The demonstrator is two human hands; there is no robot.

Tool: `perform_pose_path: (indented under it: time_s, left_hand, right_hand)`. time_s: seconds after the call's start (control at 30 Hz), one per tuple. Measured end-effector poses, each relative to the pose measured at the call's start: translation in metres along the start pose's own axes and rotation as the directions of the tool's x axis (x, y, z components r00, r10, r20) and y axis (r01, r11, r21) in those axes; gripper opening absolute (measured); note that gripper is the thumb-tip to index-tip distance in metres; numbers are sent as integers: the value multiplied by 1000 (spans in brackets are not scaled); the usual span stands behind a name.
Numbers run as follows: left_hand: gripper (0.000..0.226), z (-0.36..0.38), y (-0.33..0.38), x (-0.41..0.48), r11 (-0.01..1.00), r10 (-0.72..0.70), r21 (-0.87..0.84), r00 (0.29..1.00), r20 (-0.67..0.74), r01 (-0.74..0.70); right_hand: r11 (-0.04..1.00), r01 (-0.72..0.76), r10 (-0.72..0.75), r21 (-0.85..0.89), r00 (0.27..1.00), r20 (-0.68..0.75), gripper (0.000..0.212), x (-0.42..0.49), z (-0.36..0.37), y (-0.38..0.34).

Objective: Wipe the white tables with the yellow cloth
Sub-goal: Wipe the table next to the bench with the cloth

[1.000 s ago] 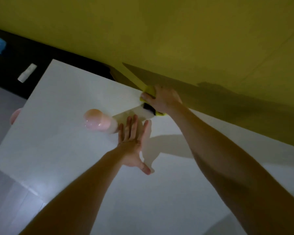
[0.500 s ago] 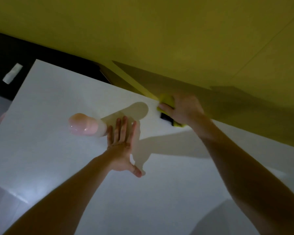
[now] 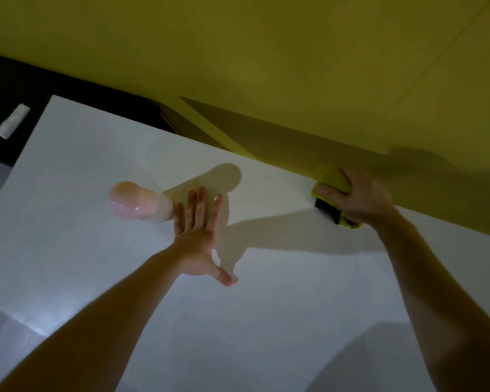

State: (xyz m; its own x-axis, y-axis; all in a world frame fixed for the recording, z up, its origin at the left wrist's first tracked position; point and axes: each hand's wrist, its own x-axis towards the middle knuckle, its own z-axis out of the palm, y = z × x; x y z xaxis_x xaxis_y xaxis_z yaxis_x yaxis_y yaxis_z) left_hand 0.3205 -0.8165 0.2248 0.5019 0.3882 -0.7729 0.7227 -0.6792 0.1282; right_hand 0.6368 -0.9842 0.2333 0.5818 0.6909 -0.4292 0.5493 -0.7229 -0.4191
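The right hand (image 3: pixel 359 199) holds a bunched yellow fabric cloth (image 3: pixel 333 178), fingers curled over its top and the thumb tucked against its left side, a small black patch (image 3: pixel 327 212) showing just under the thumb. The cloth is pressed onto the flat white table top (image 3: pixel 266 321) at its far edge, directly below the plain yellow wall (image 3: pixel 266 52) that rises just behind the grip. Well to the left of the grip, the left hand (image 3: pixel 197 241) lies flat on the same table, fingers straight and slightly spread, holding nothing. Just past its fingertips stands a pale pink translucent rounded container (image 3: pixel 133 203); whether the fingers touch it is unclear. Farther left, beyond the table's corner, a small white strip (image 3: pixel 13 124) lies on dark floor. The surface shows no streaks or dirt, so how much is already wiped cannot be read. Judging by the cloth's place, the far edge is in hand; the broad area nearer the person, the patch under the container and any other table likely remain.
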Motion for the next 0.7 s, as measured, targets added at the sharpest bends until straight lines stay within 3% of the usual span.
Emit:
perform_pose_path:
  time_s: [0.07,0.23,0.37,0.53,0.7]
  left_hand:
    - [188,0,-1,0,1000,-1,-2,1000,11,1]
    - [186,-2,0,0,1000,-2,12,1000,17,2]
    - [186,1,-3,0,1000,-26,16,1000,3,26]
    - [187,2,-6,-2,1000,-14,7,1000,13,14]
    - [188,-3,-3,-2,1000,6,20,999,33,-6]
  right_hand:
    - [1000,15,-15,-2,1000,18,76,9,2,-28]
    - [946,302,-316,115,940,127,75,89,66,-172]
    - [929,343,-360,143,925,119,80,110,90,-229]
    - [968,217,-216,124,976,-15,65,55,60,-104]
    - [987,-162,159,-10,976,-147,81,-22,5,46]
